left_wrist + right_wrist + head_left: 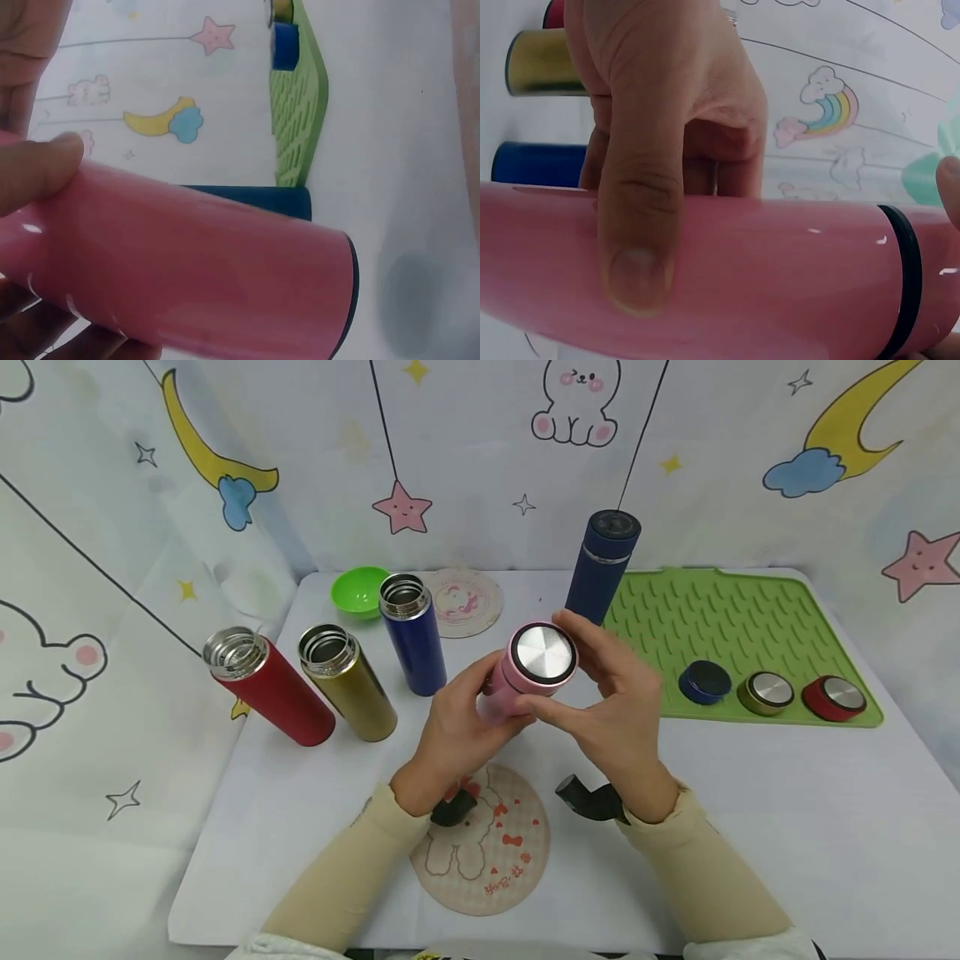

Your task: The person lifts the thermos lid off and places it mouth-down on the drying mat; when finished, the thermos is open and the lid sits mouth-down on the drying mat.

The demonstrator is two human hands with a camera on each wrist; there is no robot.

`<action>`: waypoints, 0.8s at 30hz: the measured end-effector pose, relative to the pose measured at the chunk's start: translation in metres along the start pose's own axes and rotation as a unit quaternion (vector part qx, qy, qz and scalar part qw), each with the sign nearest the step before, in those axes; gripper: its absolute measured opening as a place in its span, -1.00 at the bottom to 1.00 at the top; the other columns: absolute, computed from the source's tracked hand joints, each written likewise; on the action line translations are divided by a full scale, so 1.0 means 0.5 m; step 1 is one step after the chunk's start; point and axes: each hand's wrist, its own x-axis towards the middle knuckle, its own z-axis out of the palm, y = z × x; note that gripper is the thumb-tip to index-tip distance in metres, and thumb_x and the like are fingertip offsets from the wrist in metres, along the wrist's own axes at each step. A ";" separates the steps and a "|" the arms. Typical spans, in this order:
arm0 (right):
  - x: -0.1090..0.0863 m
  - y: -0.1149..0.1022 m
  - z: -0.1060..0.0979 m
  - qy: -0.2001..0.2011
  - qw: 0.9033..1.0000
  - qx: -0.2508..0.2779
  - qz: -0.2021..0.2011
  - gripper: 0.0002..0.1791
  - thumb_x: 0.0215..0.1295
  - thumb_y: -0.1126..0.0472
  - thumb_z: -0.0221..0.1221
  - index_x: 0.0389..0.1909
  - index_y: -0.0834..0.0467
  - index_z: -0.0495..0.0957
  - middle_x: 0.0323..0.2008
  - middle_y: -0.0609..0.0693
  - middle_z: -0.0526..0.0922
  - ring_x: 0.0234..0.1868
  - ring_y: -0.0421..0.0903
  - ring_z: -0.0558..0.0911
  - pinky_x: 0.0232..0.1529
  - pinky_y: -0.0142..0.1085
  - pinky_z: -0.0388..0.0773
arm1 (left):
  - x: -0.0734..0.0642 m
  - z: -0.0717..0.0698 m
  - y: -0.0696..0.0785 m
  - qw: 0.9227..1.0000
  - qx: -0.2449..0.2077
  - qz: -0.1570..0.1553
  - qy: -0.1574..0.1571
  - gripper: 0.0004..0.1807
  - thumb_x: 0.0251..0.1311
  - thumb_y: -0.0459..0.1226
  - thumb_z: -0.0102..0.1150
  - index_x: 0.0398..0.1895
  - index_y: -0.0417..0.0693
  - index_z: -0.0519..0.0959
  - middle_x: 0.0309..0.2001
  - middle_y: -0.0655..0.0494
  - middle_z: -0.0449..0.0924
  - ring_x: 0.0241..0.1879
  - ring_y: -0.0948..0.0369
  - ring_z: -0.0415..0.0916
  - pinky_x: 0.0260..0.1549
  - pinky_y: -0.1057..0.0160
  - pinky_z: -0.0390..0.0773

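Observation:
A pink thermos (495, 697) is held up over the table, its lid (543, 653) on and its silver top facing the head camera. My left hand (459, 720) grips the body; in the right wrist view its thumb lies along the pink side. With thumb and fingers, my right hand (621, 706) holds the lid from the right. A dark band (907, 285) runs around the thermos at the lid in the right wrist view. Close behind my right hand stands a capped navy thermos (603, 564).
On the left stand open red (273, 689), gold (348, 685) and blue (415, 635) bottles. A green bowl (360, 592) and a round coaster (465, 602) lie behind. Blue (705, 682), gold (765, 693) and red (834, 699) lids sit on a green mat (705, 610). A rabbit mat (487, 868) lies in front.

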 end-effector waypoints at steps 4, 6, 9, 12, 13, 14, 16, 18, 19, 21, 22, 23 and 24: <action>0.000 -0.005 0.007 0.021 0.999 -0.025 0.005 -0.12 -0.24 0.37 0.68 0.26 0.28 0.61 0.14 0.24 0.73 0.13 -0.16 0.76 0.19 -0.31 0.69 | -0.006 0.005 0.006 0.999 0.036 0.012 0.032 -0.16 0.08 -0.13 0.60 0.42 -0.08 0.41 0.26 0.01 0.62 0.20 0.16 0.62 0.23 0.18 0.67; 0.000 -0.007 0.007 0.023 0.999 -0.041 0.009 -0.09 -0.31 0.50 0.66 0.25 0.26 0.62 0.13 0.22 0.74 0.12 -0.18 0.76 0.17 -0.33 0.70 | -0.008 0.007 0.008 0.998 0.050 0.017 0.039 -0.15 0.08 -0.13 0.60 0.42 -0.09 0.41 0.26 -0.01 0.62 0.21 0.14 0.62 0.24 0.17 0.67; -0.002 -0.009 0.003 0.017 0.999 -0.051 0.011 -0.07 -0.33 0.60 0.61 0.26 0.26 0.61 0.14 0.21 0.74 0.13 -0.20 0.74 0.15 -0.37 0.70 | -0.007 0.004 0.008 0.998 0.058 0.026 0.026 -0.13 0.07 -0.16 0.61 0.43 -0.12 0.40 0.27 -0.02 0.62 0.20 0.12 0.63 0.24 0.16 0.67; -0.005 -0.008 -0.007 -0.004 0.999 -0.036 0.003 -0.09 -0.27 0.61 0.58 0.28 0.27 0.60 0.16 0.22 0.72 0.15 -0.18 0.73 0.14 -0.40 0.69 | 0.000 -0.007 0.006 0.999 0.034 0.036 -0.019 -0.14 0.07 -0.19 0.61 0.44 -0.11 0.39 0.29 0.00 0.61 0.21 0.15 0.62 0.24 0.19 0.66; -0.006 -0.007 -0.013 -0.015 0.999 -0.028 -0.003 -0.11 -0.24 0.59 0.57 0.29 0.28 0.59 0.17 0.23 0.71 0.16 -0.16 0.72 0.15 -0.40 0.69 | 0.004 -0.012 0.005 0.998 0.022 0.038 -0.040 -0.14 0.07 -0.20 0.60 0.44 -0.10 0.39 0.29 0.01 0.61 0.21 0.16 0.62 0.25 0.20 0.66; -0.007 -0.007 -0.019 -0.028 0.999 -0.021 -0.011 -0.15 -0.18 0.53 0.59 0.29 0.30 0.58 0.18 0.22 0.71 0.16 -0.16 0.72 0.15 -0.41 0.69 | 0.007 -0.019 0.005 0.997 0.007 0.040 -0.063 -0.15 0.07 -0.21 0.60 0.44 -0.09 0.40 0.29 0.02 0.61 0.22 0.18 0.61 0.26 0.20 0.65; -0.007 -0.006 -0.032 -0.060 0.998 -0.011 -0.034 -0.23 -0.04 0.34 0.60 0.27 0.35 0.57 0.19 0.17 0.71 0.18 -0.15 0.71 0.14 -0.42 0.69 | 0.014 -0.034 0.005 0.993 -0.022 0.042 -0.110 -0.17 0.07 -0.24 0.60 0.43 -0.07 0.41 0.29 0.04 0.62 0.25 0.19 0.60 0.29 0.21 0.63; -0.005 -0.008 -0.045 -0.093 0.994 0.000 -0.064 -0.25 0.06 0.15 0.58 0.24 0.40 0.58 0.19 0.10 0.72 0.20 -0.15 0.70 0.15 -0.42 0.68 | 0.020 -0.049 0.006 0.986 -0.041 0.043 -0.154 -0.17 0.06 -0.27 0.61 0.43 -0.05 0.43 0.30 0.06 0.61 0.29 0.21 0.58 0.32 0.22 0.60; -0.004 -0.008 -0.051 -0.110 0.990 0.009 -0.083 -0.24 0.08 0.08 0.57 0.22 0.43 0.58 0.20 0.08 0.72 0.21 -0.13 0.70 0.16 -0.42 0.68 | 0.023 -0.057 0.008 0.983 -0.046 0.047 -0.173 -0.17 0.04 -0.28 0.61 0.42 -0.05 0.44 0.30 0.07 0.61 0.29 0.21 0.58 0.33 0.22 0.59; 0.000 -0.010 -0.060 -0.137 0.983 0.023 -0.117 -0.23 0.10 0.02 0.55 0.18 0.47 0.59 0.19 0.06 0.73 0.21 -0.12 0.70 0.17 -0.43 0.67 | 0.028 -0.070 0.012 0.976 -0.054 0.058 -0.204 -0.16 0.01 -0.30 0.63 0.41 -0.04 0.45 0.31 0.08 0.62 0.29 0.21 0.58 0.33 0.21 0.59; 0.001 -0.011 -0.063 -0.148 0.980 0.031 -0.131 -0.24 0.09 0.04 0.56 0.16 0.49 0.59 0.19 0.07 0.73 0.21 -0.11 0.70 0.17 -0.43 0.67 | 0.030 -0.074 0.013 0.973 -0.055 0.064 -0.215 -0.15 0.00 -0.30 0.63 0.41 -0.04 0.46 0.31 0.08 0.62 0.29 0.21 0.58 0.33 0.21 0.59; 0.003 -0.012 -0.065 -0.158 0.976 0.039 -0.142 -0.25 0.08 0.06 0.57 0.15 0.50 0.59 0.18 0.09 0.74 0.21 -0.10 0.70 0.17 -0.43 0.67 | 0.032 -0.077 0.015 0.971 -0.057 0.068 -0.224 -0.16 0.00 -0.30 0.63 0.42 -0.03 0.46 0.31 0.09 0.62 0.29 0.22 0.58 0.33 0.21 0.59; 0.004 -0.013 -0.067 -0.165 0.974 0.045 -0.150 -0.26 0.07 0.09 0.57 0.14 0.51 0.59 0.17 0.11 0.74 0.21 -0.09 0.70 0.17 -0.43 0.67 | 0.033 -0.079 0.015 0.968 -0.061 0.071 -0.232 -0.16 0.01 -0.30 0.63 0.42 -0.02 0.46 0.31 0.10 0.62 0.29 0.22 0.57 0.33 0.21 0.59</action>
